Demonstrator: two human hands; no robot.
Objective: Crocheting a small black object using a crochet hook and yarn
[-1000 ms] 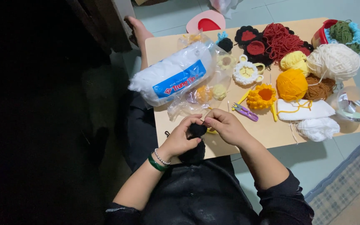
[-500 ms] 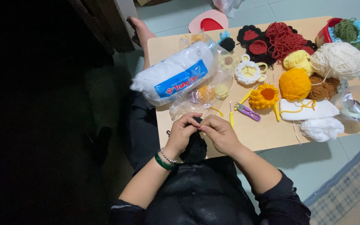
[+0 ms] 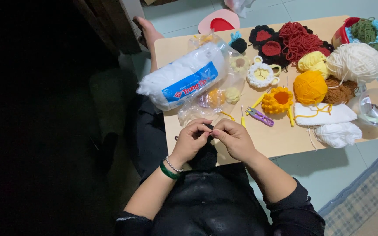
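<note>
Left hand point(image 3: 192, 140) and right hand point(image 3: 234, 139), both pinched closed on 1 small black crocheted yarn piece point(image 3: 205, 154), near the purple thread snips point(image 3: 261, 116) on the pale wooden tabletop point(image 3: 280, 140).

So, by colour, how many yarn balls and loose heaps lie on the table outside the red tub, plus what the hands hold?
Cream ball: 1
Orange ball: 1
Pale yellow ball: 1
Red loose heap: 1
Brown loose heap: 1
White loose heap: 1
Black crochet piece, left hand and right hand pinching: 1
Total: 7
</note>
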